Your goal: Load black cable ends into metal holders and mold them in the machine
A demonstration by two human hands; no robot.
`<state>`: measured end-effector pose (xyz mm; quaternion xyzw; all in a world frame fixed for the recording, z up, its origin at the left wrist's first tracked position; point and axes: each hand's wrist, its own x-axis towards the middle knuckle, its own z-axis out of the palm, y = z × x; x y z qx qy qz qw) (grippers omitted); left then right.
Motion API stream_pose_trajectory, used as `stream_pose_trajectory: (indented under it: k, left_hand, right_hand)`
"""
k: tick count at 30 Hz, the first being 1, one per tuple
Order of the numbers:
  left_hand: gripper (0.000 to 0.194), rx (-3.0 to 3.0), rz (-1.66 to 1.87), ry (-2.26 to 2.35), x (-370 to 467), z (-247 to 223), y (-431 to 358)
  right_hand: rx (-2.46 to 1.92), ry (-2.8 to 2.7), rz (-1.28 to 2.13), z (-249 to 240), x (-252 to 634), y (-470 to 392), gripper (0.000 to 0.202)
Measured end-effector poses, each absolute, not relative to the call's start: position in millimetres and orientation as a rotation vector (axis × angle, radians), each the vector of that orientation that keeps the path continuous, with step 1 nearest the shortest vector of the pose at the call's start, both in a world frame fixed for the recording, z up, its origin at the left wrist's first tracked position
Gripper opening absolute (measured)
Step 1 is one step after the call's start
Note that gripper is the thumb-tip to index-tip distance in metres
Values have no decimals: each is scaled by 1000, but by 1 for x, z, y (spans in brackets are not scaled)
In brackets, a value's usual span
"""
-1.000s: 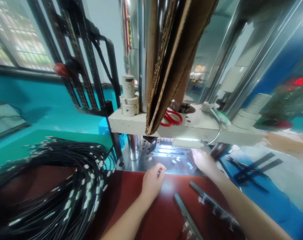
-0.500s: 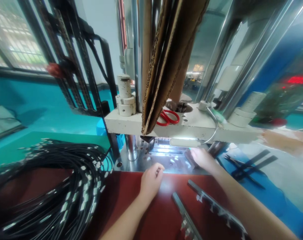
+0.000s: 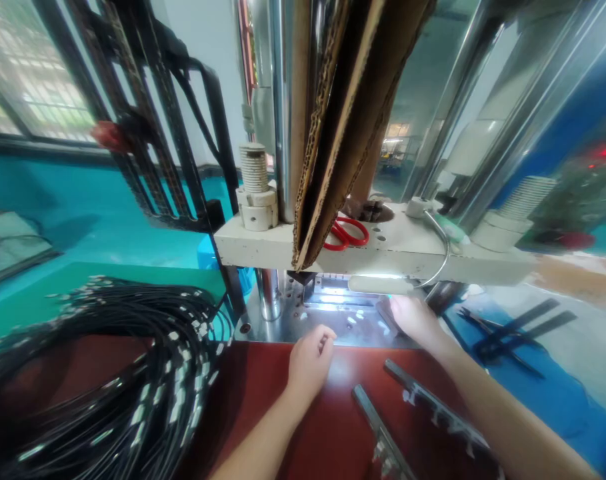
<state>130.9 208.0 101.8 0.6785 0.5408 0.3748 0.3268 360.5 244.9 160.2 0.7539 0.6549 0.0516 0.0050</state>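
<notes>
My left hand [image 3: 310,360] rests with curled fingers at the red table's back edge, just in front of the machine's metal bed [image 3: 340,327]; whether anything is inside it is hidden. My right hand [image 3: 415,323] is closed at the right side of the bed, beside a dark block [image 3: 389,315], and its fingertips are too blurred to tell what they hold. Between and behind my hands is a brightly lit metal mould [image 3: 340,293]. Small pale scraps lie on the bed. Two metal bars, one [image 3: 377,427] and another [image 3: 433,407] with pale pieces along it, lie on the red table.
A large bundle of black cables [image 3: 167,360] with pale ends covers the left. Cardboard [image 3: 343,133] hangs down in front of the press plate [image 3: 267,248], where red-handled scissors [image 3: 355,232] lie. Pliers [image 3: 483,323] and dark strips [image 3: 543,323] are on blue material at right.
The whole view has shifted slightly, so things appear a little further right. Both hands keep nearly the same pose and place relative to the machine.
</notes>
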Motion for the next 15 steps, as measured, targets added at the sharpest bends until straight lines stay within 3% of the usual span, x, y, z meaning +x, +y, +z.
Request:
stream_pose_trajectory:
  k: [15]
  left_hand:
    - [17, 1778, 975, 1410, 130, 105, 206]
  right_hand:
    - [2286, 2091, 212, 165, 346, 250, 37]
